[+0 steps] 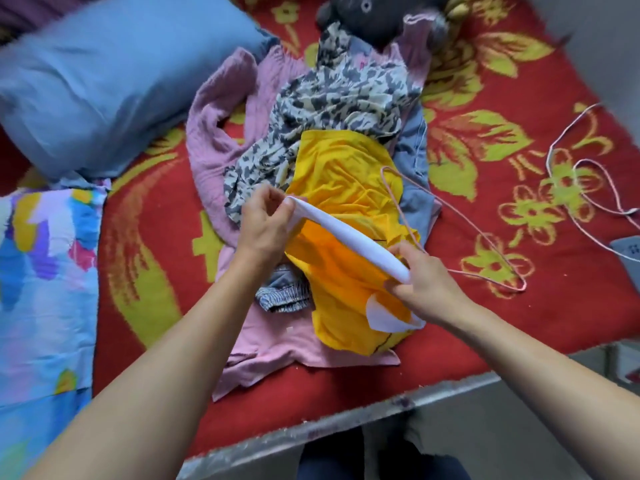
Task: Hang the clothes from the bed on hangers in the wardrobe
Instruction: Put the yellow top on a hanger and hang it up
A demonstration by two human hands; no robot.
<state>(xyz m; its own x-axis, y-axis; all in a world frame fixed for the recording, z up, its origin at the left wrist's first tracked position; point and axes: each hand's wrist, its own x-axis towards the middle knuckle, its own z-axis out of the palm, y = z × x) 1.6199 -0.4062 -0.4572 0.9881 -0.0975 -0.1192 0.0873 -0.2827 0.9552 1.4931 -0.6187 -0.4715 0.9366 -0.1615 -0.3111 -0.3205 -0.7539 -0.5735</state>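
A yellow garment [346, 188] with a white band [349, 239] lies on top of a heap of clothes on the bed. My left hand [263, 226] pinches one end of the white band, my right hand [424, 284] grips the other end, and the band is stretched between them. A pink wire hanger [460, 237] lies partly under the yellow garment and runs out to the right. Beneath are a black-and-white patterned piece [332, 98], a pink garment [221, 126], a denim piece [414, 147] and a pink T-shirt [277, 348].
The bed has a red blanket with yellow flowers [519, 188]. A blue pillow [104, 88] and a bright patterned cloth [45, 278] lie at the left. More wire hangers [588, 174] rest at the right. A dark soft toy [377, 15] sits at the top. The metal bed edge [346, 420] runs below.
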